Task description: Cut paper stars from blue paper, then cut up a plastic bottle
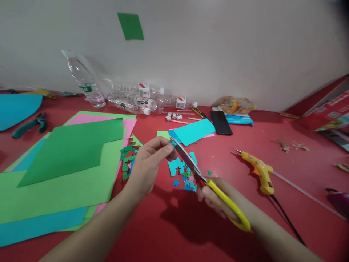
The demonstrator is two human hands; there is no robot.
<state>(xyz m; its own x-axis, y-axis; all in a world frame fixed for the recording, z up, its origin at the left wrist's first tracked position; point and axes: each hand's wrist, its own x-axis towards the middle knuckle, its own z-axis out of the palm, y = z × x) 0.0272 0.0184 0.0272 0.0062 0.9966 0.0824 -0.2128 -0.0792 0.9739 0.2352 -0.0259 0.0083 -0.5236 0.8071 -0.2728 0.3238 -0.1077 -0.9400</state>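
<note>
A small teal paper star (172, 144) is pinched between the thumb and forefinger of my left hand (152, 160). My right hand (218, 198) grips yellow-handled scissors (192, 163), whose blade tips reach up to the star at my left fingertips. Below the blades lie loose blue paper stars (176, 183) and a cyan paper scrap (173, 167) with star-shaped cuts. Green paper scraps (127, 160) with star cut edges sit just left of my left hand. Part of my right hand is behind the scissor handle.
Stacked coloured sheets (89, 189) cover the left side, with pliers (29, 125) beyond. Plastic bottles (131, 100) line the wall. Cyan paper (195, 131) and a phone (221, 122) lie ahead. A yellow glue gun (257, 169) with its cord rests at right, near a red box (327, 109).
</note>
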